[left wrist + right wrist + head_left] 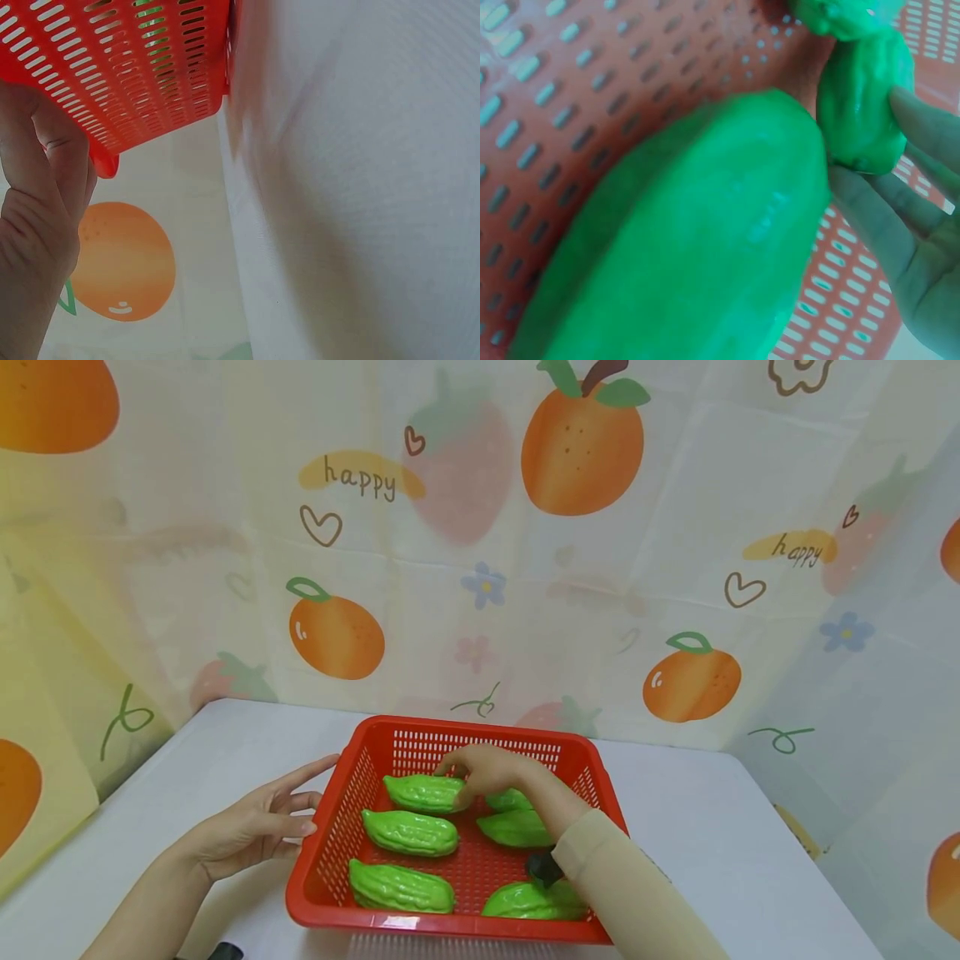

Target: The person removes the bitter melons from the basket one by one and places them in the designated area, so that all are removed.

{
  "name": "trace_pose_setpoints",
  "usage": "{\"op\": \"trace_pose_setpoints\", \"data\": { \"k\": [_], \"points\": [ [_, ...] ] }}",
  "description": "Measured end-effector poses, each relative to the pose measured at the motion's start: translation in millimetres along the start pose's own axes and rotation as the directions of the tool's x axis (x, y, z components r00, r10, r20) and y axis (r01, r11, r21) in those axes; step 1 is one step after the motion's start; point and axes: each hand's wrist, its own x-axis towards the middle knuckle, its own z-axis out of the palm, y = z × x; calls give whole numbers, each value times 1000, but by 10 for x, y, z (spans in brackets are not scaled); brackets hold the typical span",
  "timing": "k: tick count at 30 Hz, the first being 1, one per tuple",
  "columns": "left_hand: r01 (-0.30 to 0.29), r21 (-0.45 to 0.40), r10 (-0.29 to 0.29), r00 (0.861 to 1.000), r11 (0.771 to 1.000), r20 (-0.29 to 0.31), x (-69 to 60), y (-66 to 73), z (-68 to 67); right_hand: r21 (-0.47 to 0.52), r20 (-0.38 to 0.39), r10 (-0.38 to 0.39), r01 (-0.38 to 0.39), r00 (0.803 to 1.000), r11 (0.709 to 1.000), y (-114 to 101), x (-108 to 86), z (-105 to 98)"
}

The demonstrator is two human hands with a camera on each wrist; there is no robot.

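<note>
A red slotted basket (360, 917) stands on the white table, holding several green bitter-melon-like vegetables in two columns. The right hand (495, 770) reaches in and pinches the back-left vegetable (423, 793) at its right end. The right wrist view has that vegetable (864, 105) between the thumb and fingers of the hand (922, 225), with another large one (705, 240) close to the camera. Outside the basket, the left hand (258, 827) touches its left rim with fingers extended; in the left wrist view this hand (41, 195) lies against the basket wall (150, 67).
Behind the table (682, 793) hangs a pale cloth (465, 635) printed with oranges, strawberries and hearts. A dark object (225, 952) shows at the bottom edge by the left wrist, and a black device (544, 868) sits at the right wrist.
</note>
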Motion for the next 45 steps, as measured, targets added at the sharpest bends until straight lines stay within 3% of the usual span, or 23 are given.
{"op": "trace_pose_setpoints", "data": {
  "k": [21,36,45],
  "points": [
    [-8,10,8,1000,1000,-3,-3,16,20,147,-50,60,-52,997,988,20,-237,-303],
    [-49,-5,49,997,999,51,-11,-12,-7,207,-155,76,-43,985,977,116,-378,-485],
    [-48,0,48,998,999,47,-7,-4,1,232,-233,64,-9,970,973,142,-477,-619]
  ]
}}
